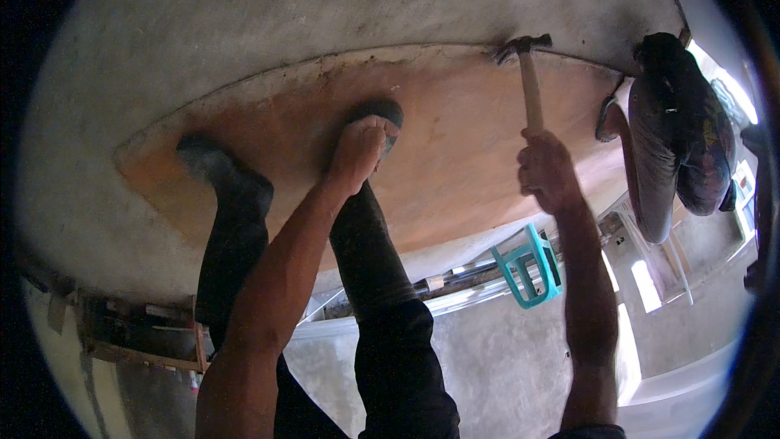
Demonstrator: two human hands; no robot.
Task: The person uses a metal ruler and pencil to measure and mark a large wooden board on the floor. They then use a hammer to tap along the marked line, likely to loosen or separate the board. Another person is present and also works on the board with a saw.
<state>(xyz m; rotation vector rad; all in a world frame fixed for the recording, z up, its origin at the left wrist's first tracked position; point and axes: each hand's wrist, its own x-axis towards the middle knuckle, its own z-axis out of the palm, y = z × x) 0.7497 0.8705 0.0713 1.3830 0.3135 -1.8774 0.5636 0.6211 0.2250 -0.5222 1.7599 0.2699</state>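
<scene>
My right hand [546,169] is closed around the wooden handle of a claw hammer [530,85], whose dark metal head points up and away, near the far edge of the reddish-brown surface [455,146]. Lower and to the left, my left hand [357,153] has its fingers bent together beside my dark shoe [388,110]. Whatever those fingers hold, if anything, is hidden. My other foot [213,161], in dark footwear, rests further left on the same surface.
At the right another person [682,130] in dark clothes crouches by the edge of the surface. A teal plastic stool [528,270] and long pale strips [463,299] lie beyond the near edge. Grey concrete [268,16] borders the far side.
</scene>
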